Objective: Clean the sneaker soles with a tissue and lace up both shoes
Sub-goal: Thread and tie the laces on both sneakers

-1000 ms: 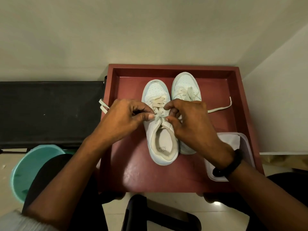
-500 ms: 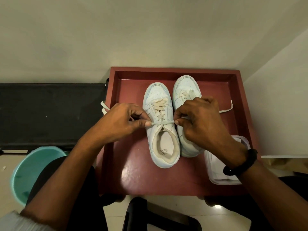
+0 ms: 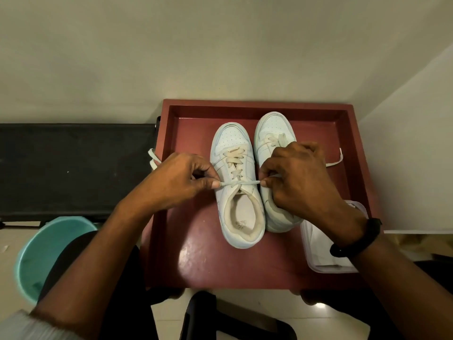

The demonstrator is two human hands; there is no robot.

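Note:
Two white sneakers stand side by side, toes away from me, on a dark red tray (image 3: 196, 261). The left sneaker (image 3: 239, 217) has a cream lace (image 3: 239, 183) crossed through its eyelets and stretched level across its top. My left hand (image 3: 182, 180) pinches the lace's left end, and my right hand (image 3: 297, 177) pinches the right end. The lace's loose tails trail past both hands to the tray's sides. My right hand covers much of the right sneaker (image 3: 270, 130), whose lace lies loose near the toe.
A clear plastic box (image 3: 328, 253) with white tissue sits at the tray's right front corner, under my right wrist. A black bench (image 3: 73, 168) stands left of the tray, a teal bucket (image 3: 44, 253) on the floor below it. Walls close behind and right.
My hands have moved apart from the middle of the left sneaker, pulling the lace out straight and taut across its top. The sneakers have stayed in place.

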